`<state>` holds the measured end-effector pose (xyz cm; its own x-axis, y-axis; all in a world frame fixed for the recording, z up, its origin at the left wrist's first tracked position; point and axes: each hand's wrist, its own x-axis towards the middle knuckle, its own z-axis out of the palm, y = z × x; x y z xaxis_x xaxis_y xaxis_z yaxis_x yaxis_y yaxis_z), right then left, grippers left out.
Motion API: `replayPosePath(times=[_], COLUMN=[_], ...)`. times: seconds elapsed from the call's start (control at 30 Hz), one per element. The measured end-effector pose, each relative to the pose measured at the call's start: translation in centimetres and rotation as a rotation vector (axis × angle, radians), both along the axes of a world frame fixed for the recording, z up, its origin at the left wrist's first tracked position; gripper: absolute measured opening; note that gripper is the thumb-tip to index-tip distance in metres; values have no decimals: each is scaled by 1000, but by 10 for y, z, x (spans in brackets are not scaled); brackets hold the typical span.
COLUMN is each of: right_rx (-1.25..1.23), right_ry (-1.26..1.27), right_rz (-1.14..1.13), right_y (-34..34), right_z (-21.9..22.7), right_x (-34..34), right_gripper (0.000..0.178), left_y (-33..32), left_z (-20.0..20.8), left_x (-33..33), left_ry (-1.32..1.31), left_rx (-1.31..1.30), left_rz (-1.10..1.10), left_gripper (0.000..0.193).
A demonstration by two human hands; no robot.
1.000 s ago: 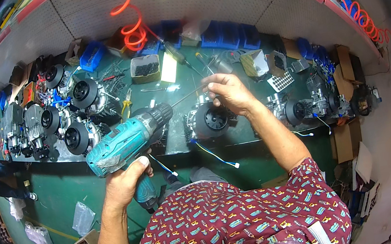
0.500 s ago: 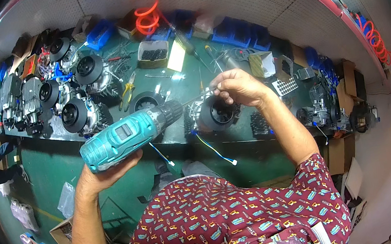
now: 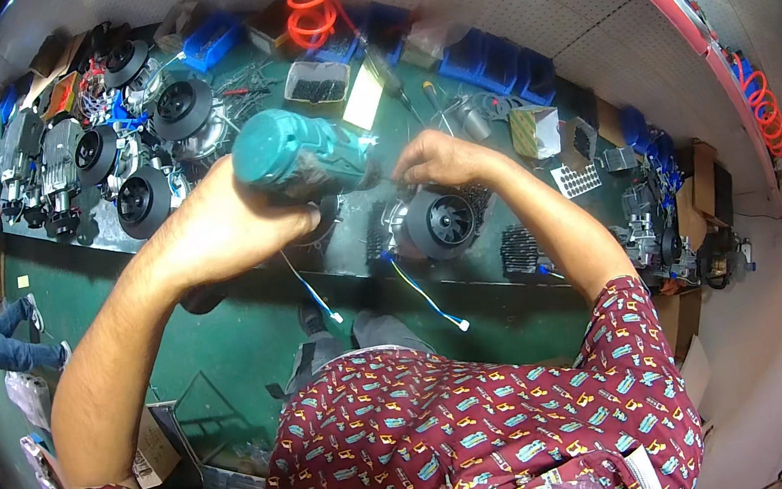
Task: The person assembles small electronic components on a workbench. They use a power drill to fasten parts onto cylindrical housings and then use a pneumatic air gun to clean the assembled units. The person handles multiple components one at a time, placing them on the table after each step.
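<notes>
My left hand [image 3: 242, 228] is wrapped around the grip of a teal cordless drill [image 3: 291, 150], raised over the bench's front part. The drill's rounded rear end faces me, and its chuck is mostly hidden. My right hand [image 3: 439, 158] is just right of the drill's front end, thumb and fingers pinched together; what they hold is too small to make out. Below the right hand, a motor unit with a black fan wheel [image 3: 441, 224] lies on the bench. A thin cable with a white connector [image 3: 430, 299] hangs from it over the front edge.
Several similar fan units [image 3: 142, 203] crowd the bench's left side. Blue bins [image 3: 496, 67], a box of dark screws [image 3: 316, 84] and a coiled orange air hose [image 3: 314, 18] are at the back. A black finned part [image 3: 519, 251] lies to the right. A person's legs [image 3: 16, 341] show at far left.
The drill has been lifted and turned, so its rear end now faces me, and my left forearm has come up with it. My right hand has shifted slightly left, still pinched.
</notes>
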<state>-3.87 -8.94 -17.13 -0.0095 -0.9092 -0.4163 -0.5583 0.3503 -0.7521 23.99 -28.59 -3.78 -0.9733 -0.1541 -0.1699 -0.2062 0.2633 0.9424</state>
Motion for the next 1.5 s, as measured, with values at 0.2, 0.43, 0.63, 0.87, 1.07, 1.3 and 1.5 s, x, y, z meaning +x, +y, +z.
replayPosePath(times=[0.2,0.43,0.63,0.87,1.07,1.3,1.5], right_rx=[98,86,3,-221,-241,-300,-339], right_ry=[-106,-186,-145,-433,-563,-988,-860], right_rz=[18,-48,-216,-943,-699,-902,-851], right_y=[-4,3,8,82,75,73,62], right_z=[-17,-12,-10,-131,-125,-121,-115], right_x=[3,10,10,20,33,44,48], right_gripper=[31,31,28,62,28,27,30], left_y=[3,2,9,38,39,44,49], left_z=[-6,0,8,43,20,14,33], left_x=[-24,-32,-47,-99,-107,-108,-101], left_ry=[-206,-246,-198,-341,-357,-389,-474], left_rx=[-122,-212,-424,-725,-726,-791,-801], left_rz=[-119,-167,-267,-463,-497,-475,-469], left_gripper=[47,46,41,41,37,38,37])
